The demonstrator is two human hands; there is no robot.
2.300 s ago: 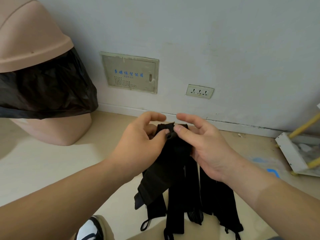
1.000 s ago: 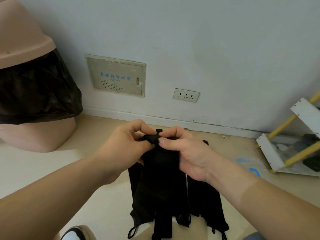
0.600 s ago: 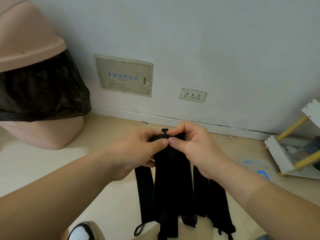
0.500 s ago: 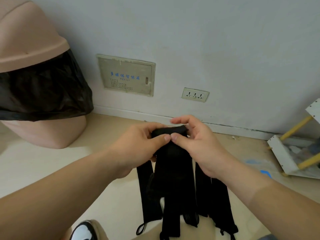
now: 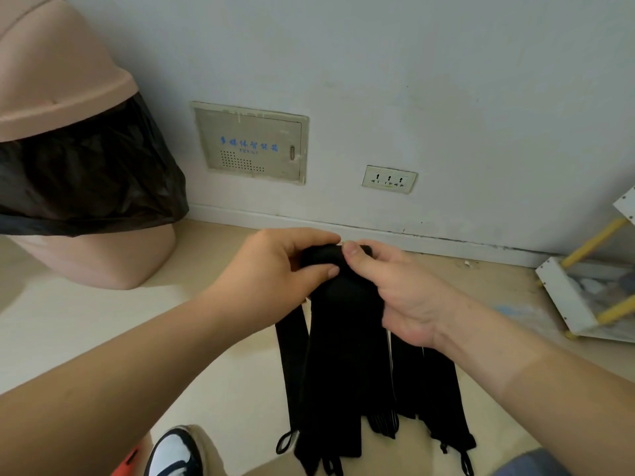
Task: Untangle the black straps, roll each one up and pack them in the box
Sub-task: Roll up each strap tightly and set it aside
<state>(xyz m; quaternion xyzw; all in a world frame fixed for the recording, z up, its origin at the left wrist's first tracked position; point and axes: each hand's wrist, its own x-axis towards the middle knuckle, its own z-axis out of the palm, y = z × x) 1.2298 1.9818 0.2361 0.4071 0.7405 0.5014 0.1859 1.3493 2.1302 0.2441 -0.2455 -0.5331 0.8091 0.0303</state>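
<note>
While the black straps point(image 5: 347, 365) hang in front of the wall socket point(image 5: 389, 179), the left hand point(image 5: 275, 269) and right hand point(image 5: 395, 293) pinch their rolled top end, apparently to keep the coil tight. No box is visible.

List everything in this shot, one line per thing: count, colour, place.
black straps: several, exact count unclear; black; centre, hanging down from both hands
bin: one; pinkish beige; left, by the wall
bin bag: one; black; draped round the bin
wall panel: one; cream with blue lettering; low on the wall, left of centre
socket: one; cream; on the wall, right of the panel
rack: one; white with yellow bars; right edge
shoe: one; white and dark; bottom edge
left hand: grips the straps' bunched top end
right hand: pinches the same top end
</note>
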